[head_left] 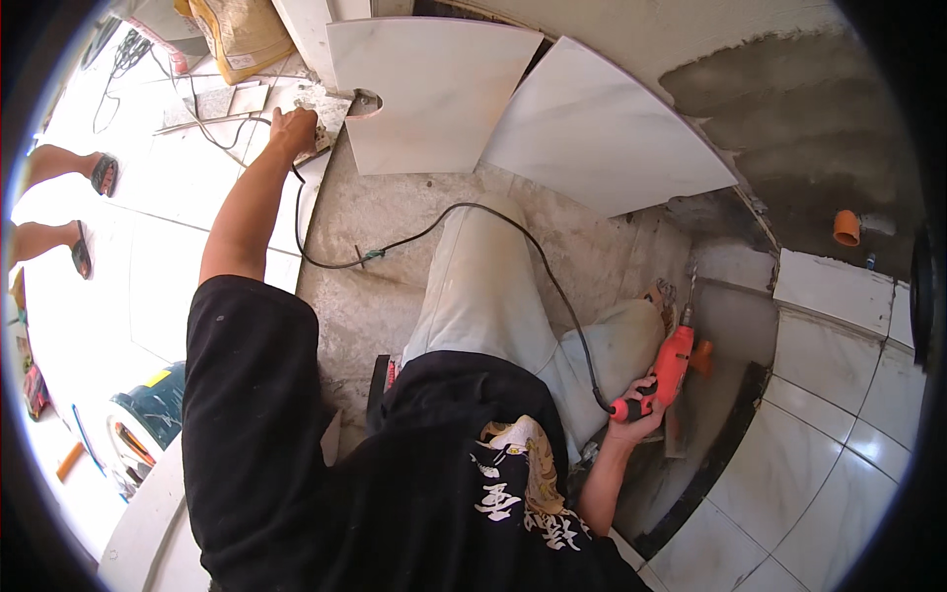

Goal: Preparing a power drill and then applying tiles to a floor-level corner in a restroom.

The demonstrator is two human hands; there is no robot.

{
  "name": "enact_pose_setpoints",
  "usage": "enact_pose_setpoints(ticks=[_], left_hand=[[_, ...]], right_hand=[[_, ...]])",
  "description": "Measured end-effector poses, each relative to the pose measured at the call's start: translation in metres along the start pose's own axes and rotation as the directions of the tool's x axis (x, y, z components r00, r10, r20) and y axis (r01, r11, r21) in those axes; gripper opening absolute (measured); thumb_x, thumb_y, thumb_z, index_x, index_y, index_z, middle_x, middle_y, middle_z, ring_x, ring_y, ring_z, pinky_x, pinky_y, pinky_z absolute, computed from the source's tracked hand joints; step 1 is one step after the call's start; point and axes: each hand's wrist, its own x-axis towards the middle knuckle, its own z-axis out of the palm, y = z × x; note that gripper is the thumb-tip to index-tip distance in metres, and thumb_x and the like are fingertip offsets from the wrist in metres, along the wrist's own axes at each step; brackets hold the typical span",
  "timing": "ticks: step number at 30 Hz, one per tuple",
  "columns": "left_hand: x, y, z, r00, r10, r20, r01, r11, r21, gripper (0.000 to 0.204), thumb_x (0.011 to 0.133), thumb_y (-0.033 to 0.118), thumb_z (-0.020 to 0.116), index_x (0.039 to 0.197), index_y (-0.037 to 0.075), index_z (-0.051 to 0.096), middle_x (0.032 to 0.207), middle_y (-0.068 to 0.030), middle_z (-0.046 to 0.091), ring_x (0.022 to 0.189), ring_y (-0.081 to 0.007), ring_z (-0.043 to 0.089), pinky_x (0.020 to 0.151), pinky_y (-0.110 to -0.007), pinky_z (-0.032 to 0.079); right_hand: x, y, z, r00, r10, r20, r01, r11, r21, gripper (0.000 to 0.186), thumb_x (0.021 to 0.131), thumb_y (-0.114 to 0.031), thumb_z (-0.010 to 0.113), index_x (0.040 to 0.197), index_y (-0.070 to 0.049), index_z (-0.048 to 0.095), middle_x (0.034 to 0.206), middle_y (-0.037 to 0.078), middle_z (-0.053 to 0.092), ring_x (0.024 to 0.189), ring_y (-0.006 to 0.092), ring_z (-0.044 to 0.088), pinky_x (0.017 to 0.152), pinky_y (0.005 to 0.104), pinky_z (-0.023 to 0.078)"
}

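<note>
My right hand [639,422] is wrapped round the rear handle of a red power drill [674,363], low beside my bent right knee. A long bit [692,286] points away from me, and an orange side handle [701,357] sticks out to the right. From the drill's base, a black power cord [541,259] loops over my leg and the rough floor toward my left. There my left hand [294,133] reaches out to the far left with curled fingers, at the tiled floor's edge. Cord shows on both sides of it; what its fingers hold is hidden.
Two large white marbled tiles [429,94] [607,128] lean against the far wall; one has a cutout. An orange pipe end [846,228] juts from the right wall. Another person's feet [94,178] stand at left, near a teal bucket [158,407]. A yellow sack [237,39] sits far left.
</note>
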Motion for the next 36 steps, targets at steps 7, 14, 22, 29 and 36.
enact_pose_setpoints(ticks=[7, 14, 22, 29, 36], left_hand=[[0.03, -0.018, 0.011, 0.993, 0.11, 0.039, -0.11, 0.994, -0.015, 0.043, 0.058, 0.015, 0.084, 0.094, -0.001, 0.066, 0.101, -0.0218, 0.067, 0.096, -0.0339, 0.067, 0.079, -0.038, 0.055], [0.04, -0.021, 0.016, 0.985, 0.161, 0.054, -0.16, 0.987, -0.023, 0.039, 0.055, 0.017, 0.084, 0.085, -0.003, 0.069, 0.094, -0.0221, 0.068, 0.09, -0.0341, 0.067, 0.076, -0.037, 0.056], [0.048, -0.042, 0.005, 0.973, 0.19, 0.128, -0.167, 0.971, -0.173, 0.046, 0.064, 0.022, 0.078, 0.101, 0.0, 0.061, 0.098, -0.0201, 0.066, 0.096, -0.0326, 0.064, 0.081, -0.038, 0.052], [0.022, -0.055, -0.006, 0.995, 0.103, -0.019, -0.103, 0.942, -0.319, 0.038, 0.069, 0.022, 0.073, 0.099, 0.001, 0.062, 0.089, -0.0174, 0.067, 0.085, -0.0288, 0.065, 0.074, -0.037, 0.051], [-0.065, -0.081, 0.045, 0.997, -0.062, -0.045, 0.017, 0.75, -0.662, 0.027, 0.075, 0.024, 0.066, 0.089, 0.002, 0.069, 0.084, -0.0146, 0.07, 0.08, -0.0231, 0.066, 0.075, -0.033, 0.05]], right_hand=[[0.003, 0.001, 0.009, 0.997, 0.079, -0.002, -0.079, 0.995, -0.058, 0.064, 0.078, -0.008, 0.061, 0.136, 0.003, 0.038, 0.113, 0.01, 0.057, 0.1, 0.02, 0.059, 0.073, 0.0305, 0.055], [0.006, -0.001, 0.008, 0.996, 0.086, -0.011, -0.087, 0.993, -0.08, 0.062, 0.079, -0.008, 0.06, 0.136, 0.003, 0.038, 0.113, 0.01, 0.057, 0.101, 0.0202, 0.059, 0.073, 0.0308, 0.055], [0.007, -0.002, 0.012, 0.995, 0.094, -0.017, -0.095, 0.993, -0.075, 0.055, 0.08, -0.009, 0.06, 0.13, 0.001, 0.041, 0.113, 0.01, 0.055, 0.102, 0.0202, 0.058, 0.074, 0.0316, 0.055], [0.008, -0.003, 0.006, 0.996, 0.089, -0.02, -0.09, 0.992, -0.084, 0.061, 0.08, -0.008, 0.06, 0.135, 0.002, 0.037, 0.116, 0.01, 0.054, 0.103, 0.0199, 0.056, 0.075, 0.0303, 0.054], [0.012, -0.007, -0.001, 0.993, 0.111, 0.043, -0.109, 0.993, -0.054, 0.063, 0.08, -0.007, 0.06, 0.137, 0.004, 0.036, 0.117, 0.011, 0.054, 0.105, 0.0206, 0.055, 0.077, 0.0305, 0.054]])
